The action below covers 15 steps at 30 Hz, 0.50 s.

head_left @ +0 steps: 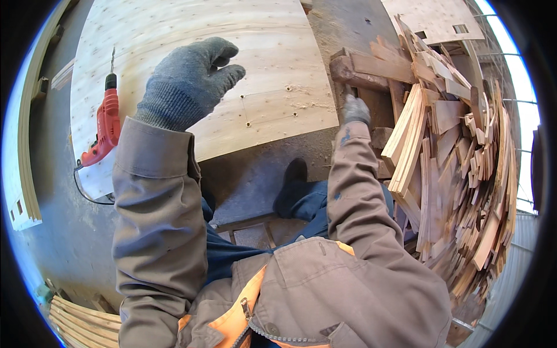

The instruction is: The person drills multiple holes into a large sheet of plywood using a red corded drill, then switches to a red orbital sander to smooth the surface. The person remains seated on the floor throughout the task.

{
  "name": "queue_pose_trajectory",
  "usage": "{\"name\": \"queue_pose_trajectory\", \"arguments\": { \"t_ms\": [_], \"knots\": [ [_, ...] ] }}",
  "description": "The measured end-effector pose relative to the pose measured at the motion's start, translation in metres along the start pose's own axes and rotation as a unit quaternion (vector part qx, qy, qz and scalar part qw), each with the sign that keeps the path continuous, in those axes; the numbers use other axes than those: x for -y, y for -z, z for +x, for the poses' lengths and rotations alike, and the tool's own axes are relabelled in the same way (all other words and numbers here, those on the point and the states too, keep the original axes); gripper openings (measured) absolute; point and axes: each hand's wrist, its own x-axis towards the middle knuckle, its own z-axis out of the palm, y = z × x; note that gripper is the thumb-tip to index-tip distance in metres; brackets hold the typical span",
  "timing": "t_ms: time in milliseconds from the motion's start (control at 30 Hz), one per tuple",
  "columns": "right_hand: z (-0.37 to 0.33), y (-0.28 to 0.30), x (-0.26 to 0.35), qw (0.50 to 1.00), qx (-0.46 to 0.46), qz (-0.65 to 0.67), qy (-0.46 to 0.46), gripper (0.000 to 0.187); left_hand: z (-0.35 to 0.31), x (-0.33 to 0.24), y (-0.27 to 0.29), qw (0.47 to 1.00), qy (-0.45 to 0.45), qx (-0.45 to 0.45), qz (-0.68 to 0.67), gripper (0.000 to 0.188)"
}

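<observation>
Left hand over plywood sheet, fingers curled, thumb apart; right hand beside wooden blocks, blurred, cannot tell grip.

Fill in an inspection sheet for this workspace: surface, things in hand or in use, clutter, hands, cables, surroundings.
Surface: pale plywood sheet, with grey floor showing around it.
Work things: red drill lying on the sheet's left side, bit fitted; four small holes near the sheet's near right corner.
Clutter: heap of scrap wood on the right; shavings around the holes.
Left hand: gloved, above the sheet, thumb and fingers apart; nothing seen in it.
Right hand: gloved, beside the scrap wood; blurred, so its grip cannot be told.
Cables: dark cord curving from the drill's handle; plug end not visible.
Surroundings: stacked boards at lower left.
</observation>
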Motion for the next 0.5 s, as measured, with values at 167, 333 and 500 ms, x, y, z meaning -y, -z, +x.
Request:
{"name": "queue_pose_trajectory", "arguments": {
  "t_ms": [167, 333, 500],
  "knots": [
    [-0.034, -0.088, 0.012, 0.809, 0.256, 0.526, -0.057, 0.013, 0.011, -0.012, -0.018, 0.999, -0.032, 0.028, -0.016, 0.041],
    [-0.112, -0.102, 0.083, 0.8, 0.364, 0.459, -0.129, 0.014, 0.009, 0.002, -0.016, 1.0, -0.001, 0.025, -0.012, 0.042],
    [-0.015, -0.076, 0.015, 0.827, 0.286, 0.453, -0.17, 0.011, 0.007, 0.002, -0.013, 1.0, -0.011, 0.02, -0.004, 0.042]
  ]
}}
